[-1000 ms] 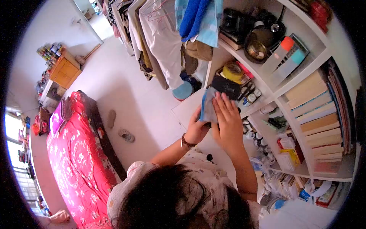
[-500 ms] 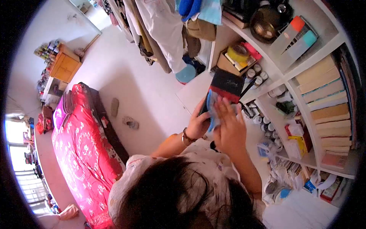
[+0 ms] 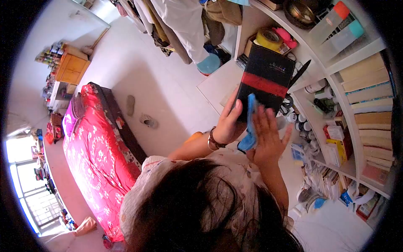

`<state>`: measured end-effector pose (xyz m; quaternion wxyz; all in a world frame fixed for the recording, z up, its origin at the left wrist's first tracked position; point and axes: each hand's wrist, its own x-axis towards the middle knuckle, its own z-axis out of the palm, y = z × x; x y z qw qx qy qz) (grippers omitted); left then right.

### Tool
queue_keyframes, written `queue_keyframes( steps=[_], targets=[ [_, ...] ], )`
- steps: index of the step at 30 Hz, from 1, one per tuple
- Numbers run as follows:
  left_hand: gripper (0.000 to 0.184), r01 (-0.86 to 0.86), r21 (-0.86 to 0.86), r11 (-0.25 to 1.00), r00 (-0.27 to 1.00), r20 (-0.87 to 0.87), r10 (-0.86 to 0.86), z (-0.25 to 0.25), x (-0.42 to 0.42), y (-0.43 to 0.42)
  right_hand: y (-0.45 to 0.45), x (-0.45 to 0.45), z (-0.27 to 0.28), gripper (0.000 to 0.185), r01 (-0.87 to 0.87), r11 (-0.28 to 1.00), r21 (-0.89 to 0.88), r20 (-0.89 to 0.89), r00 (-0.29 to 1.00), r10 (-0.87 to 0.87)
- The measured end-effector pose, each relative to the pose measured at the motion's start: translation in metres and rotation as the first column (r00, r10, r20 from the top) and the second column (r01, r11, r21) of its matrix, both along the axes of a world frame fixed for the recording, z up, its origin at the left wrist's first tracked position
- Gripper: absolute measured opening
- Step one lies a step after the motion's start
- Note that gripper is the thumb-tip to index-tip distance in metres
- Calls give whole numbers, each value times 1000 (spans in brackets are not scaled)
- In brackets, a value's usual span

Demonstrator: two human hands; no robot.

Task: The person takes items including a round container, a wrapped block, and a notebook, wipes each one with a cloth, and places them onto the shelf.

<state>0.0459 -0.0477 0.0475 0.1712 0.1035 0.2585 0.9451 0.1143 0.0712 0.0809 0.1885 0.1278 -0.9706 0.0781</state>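
1. Nearest: dark hair [image 3: 172, 206] & pale shirt [image 3: 136, 189] of the person.
2. L hand [image 3: 228, 125], bracelet [image 3: 215, 140] on wrist: closed on L edge of notebook [image 3: 266, 65], thumb along that edge, other fingers mostly hidden.
3. R hand [image 3: 268, 136]: flat & open, fingers a bit spread, over blue cloth [image 3: 250, 128] at notebook's near end. Can't tell how firmly it has the cloth.
4. Notebook: black w/ red band, beyond both hands, far end toward shelf [image 3: 357, 56].
5. Shelf, R: upright row of books [image 3: 371, 122], 2 capped bottles [image 3: 341, 35]; yellow tape roll [image 3: 269, 40] just past notebook's far end.
6. L: red bed [image 3: 100, 164]; 2 slippers [image 3: 130, 106] on floor [image 3: 168, 77] to its R.
7. Farther: hanging clothes [image 3: 184, 25]; far L, wooden cabinet [image 3: 73, 67].
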Motion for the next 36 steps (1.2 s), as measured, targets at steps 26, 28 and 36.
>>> queue_keyframes(
  steps=[26,28,36],
  targets=[
    [52,54,-46,997,998,46,-52,-4,-11,-2,-2,-78,46,49,56,998,8,22,998,-56],
    [52,30,-37,999,998,65,-27,-2,-10,-4,-8,-71,44,49,51,998,24,42,998,-52],
    [55,58,-23,998,997,58,-57,-2,-18,-14,30,-59,26,47,132,986,105,-8,991,-131]
  ],
)
